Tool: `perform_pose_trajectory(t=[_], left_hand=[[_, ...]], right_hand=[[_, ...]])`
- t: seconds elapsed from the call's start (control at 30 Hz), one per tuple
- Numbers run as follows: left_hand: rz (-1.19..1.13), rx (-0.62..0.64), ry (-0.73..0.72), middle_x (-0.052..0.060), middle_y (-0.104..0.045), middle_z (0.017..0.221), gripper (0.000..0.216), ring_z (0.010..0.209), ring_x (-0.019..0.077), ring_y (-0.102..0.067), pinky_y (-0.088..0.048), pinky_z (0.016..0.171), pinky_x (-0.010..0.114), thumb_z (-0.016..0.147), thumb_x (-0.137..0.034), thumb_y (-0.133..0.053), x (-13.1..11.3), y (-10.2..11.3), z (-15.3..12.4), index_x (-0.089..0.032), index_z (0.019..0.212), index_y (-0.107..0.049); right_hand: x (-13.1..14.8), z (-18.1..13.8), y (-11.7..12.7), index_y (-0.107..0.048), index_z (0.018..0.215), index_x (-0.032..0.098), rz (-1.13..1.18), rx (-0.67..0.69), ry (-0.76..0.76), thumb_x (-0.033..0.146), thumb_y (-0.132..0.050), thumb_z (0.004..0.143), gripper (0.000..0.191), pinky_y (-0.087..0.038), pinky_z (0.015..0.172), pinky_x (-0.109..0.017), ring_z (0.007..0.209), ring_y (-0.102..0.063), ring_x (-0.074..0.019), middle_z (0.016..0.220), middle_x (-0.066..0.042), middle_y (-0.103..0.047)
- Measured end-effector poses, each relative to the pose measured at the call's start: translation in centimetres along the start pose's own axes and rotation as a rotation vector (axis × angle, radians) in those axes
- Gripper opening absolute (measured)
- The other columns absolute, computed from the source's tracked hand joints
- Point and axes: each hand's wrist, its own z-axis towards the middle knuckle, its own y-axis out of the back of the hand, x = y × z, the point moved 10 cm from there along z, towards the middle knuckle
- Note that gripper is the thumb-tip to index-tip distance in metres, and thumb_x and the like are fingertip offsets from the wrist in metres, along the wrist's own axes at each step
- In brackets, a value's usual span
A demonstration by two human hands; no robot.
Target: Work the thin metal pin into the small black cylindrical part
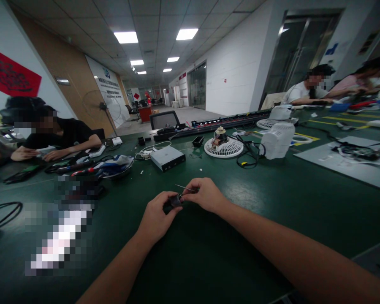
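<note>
My left hand (158, 215) is closed around a small dark cylindrical part (176, 200), held just above the green table (190, 261). Its exact kind does not show. Close beside it, my right hand (205, 195) is closed in a pinch, with its fingertips at the right end of the part. A thin metal rod (184, 187) sticks out leftward from the right fingers; I cannot tell whether it is a tool or a piece of wire. The fingers cover much of the dark part.
Ahead lie a disc drive (167, 158), a small black tray (198, 141), a white fan grille with a motor (223, 145) and a white plastic housing (277, 141) with black cable. A blue-and-white bundle (117, 165) is at left. A person (60, 135) works across the table.
</note>
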Motion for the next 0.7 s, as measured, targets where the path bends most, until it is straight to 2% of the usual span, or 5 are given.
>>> perform_pose_trajectory(t=[0.2, 0.33, 0.43, 0.57, 0.7], left_hand=[[0.027, 0.004, -0.012, 0.004, -0.069, 0.105, 0.03, 0.097, 0.0224, -0.064, -0.051, 0.087, 0.039, 0.077, -0.024, -0.068, 0.0, 0.0, -0.1, -0.025, 0.107, -0.065], [0.064, 0.031, -0.037, 0.005, -0.07, 0.105, 0.029, 0.098, 0.0235, -0.064, -0.05, 0.088, 0.04, 0.077, -0.023, -0.069, -0.3, -0.2, -0.1, -0.024, 0.106, -0.066], [0.06, 0.021, -0.074, 0.004, -0.07, 0.104, 0.029, 0.098, 0.0229, -0.064, -0.05, 0.087, 0.038, 0.076, -0.021, -0.07, -0.5, 0.0, -0.2, -0.024, 0.104, -0.066], [0.037, 0.029, -0.091, 0.004, -0.07, 0.104, 0.026, 0.098, 0.0222, -0.064, -0.05, 0.088, 0.038, 0.077, -0.02, -0.069, -0.6, -0.3, -0.2, -0.024, 0.102, -0.066], [0.09, -0.037, 0.003, 0.004, -0.07, 0.105, 0.03, 0.098, 0.0235, -0.064, -0.05, 0.088, 0.041, 0.076, -0.022, -0.068, 0.6, 0.3, 0.1, -0.024, 0.106, -0.066]], right_hand=[[1.9, -0.3, -0.9, -0.074, 0.081, 0.019, -0.032, 0.084, 0.152, 0.02, -0.071, 0.076, 0.006, -0.044, 0.066, -0.025, 0.072, -0.06, -0.0126, 0.079, -0.001, -0.067], [1.2, -0.3, -1.1, -0.07, 0.077, 0.017, -0.085, 0.077, 0.075, 0.019, -0.072, 0.073, 0.005, -0.042, 0.062, -0.024, 0.069, -0.059, -0.0124, 0.075, 0.0, -0.066], [0.6, -0.3, -1.2, -0.067, 0.077, 0.017, -0.075, 0.096, 0.026, 0.025, -0.074, 0.071, 0.012, -0.039, 0.056, -0.023, 0.063, -0.056, -0.0111, 0.07, 0.001, -0.065], [0.9, -0.4, -1.8, -0.068, 0.083, 0.017, -0.065, 0.17, 0.061, 0.027, -0.072, 0.074, 0.014, -0.039, 0.055, -0.022, 0.061, -0.055, -0.0104, 0.073, 0.001, -0.066], [1.6, -0.3, -1.0, -0.068, 0.095, 0.017, -0.061, 0.133, 0.127, 0.027, -0.065, 0.08, 0.018, -0.042, 0.06, -0.023, 0.067, -0.058, -0.0113, 0.081, -0.001, -0.068]])
